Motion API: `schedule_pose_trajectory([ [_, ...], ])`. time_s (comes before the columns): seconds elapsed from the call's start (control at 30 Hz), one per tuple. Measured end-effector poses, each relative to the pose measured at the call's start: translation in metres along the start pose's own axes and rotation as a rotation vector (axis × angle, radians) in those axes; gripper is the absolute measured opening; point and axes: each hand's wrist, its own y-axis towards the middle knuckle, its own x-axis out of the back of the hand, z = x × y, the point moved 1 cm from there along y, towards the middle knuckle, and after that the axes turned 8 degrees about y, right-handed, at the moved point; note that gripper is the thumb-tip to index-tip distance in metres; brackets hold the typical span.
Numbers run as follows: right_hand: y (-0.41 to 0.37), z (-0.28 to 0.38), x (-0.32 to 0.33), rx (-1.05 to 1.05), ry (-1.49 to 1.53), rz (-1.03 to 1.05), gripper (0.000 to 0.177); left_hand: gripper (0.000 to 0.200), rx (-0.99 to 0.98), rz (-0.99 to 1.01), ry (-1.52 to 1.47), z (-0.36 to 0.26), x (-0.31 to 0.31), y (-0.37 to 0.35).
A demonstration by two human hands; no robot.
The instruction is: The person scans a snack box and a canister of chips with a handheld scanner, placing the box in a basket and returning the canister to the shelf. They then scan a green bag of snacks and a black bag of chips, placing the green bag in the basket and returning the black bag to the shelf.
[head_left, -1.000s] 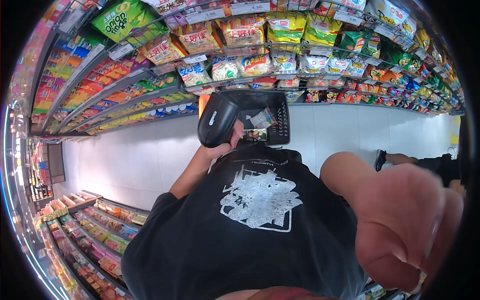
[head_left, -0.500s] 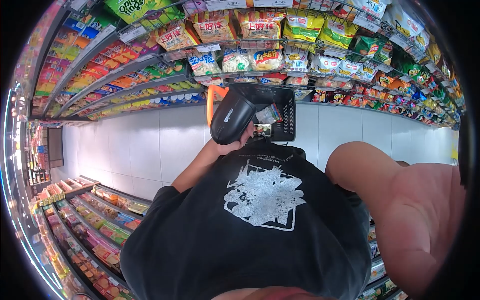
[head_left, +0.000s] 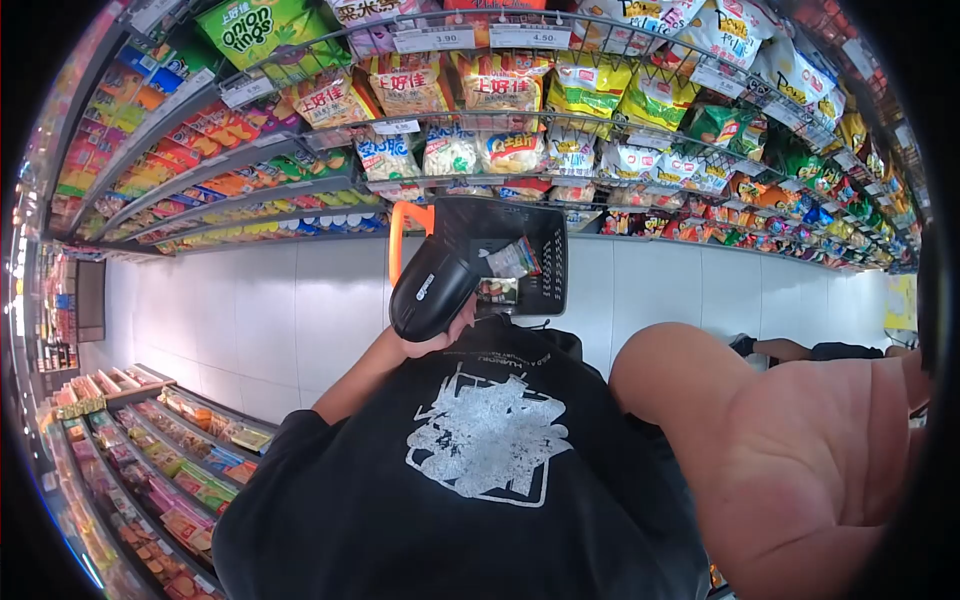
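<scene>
Left hand point(head_left: 462, 326) is half hidden by the black casing point(head_left: 432, 290) and right hand point(head_left: 785, 465) is cropped, so neither grip can be told tbh, but the basket point(head_left: 554, 270) just ahead could get bumped into the shelf point(head_left: 470, 181) if it's shoved forward.

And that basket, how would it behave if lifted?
The basket would probably keep its shape, as its slotted walls look stiff. It seems likely fairly light, with only a couple of packs showing inside. Those might slide if it tilts, since they don't fill it.
</scene>
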Motion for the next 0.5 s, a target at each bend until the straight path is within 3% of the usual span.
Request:
schedule_pose_trajectory([
  [0.2, -0.005, -0.004, -0.001, -0.011, -0.016, -0.020, 0.022, 0.011, 0.126, 0.032, -0.135, -0.004, -0.009, -0.005],
  [0.4, -0.004, -0.003, -0.002, -0.036, -0.027, -0.022, 0.022, 0.008, 0.162, 0.148, -0.034, 0.002, -0.002, -0.008],
  [0.5, -0.008, -0.001, -0.002, -0.013, -0.041, -0.019, 0.023, 0.007, 0.002, 0.034, 0.246, 0.008, -0.012, -0.002],
])
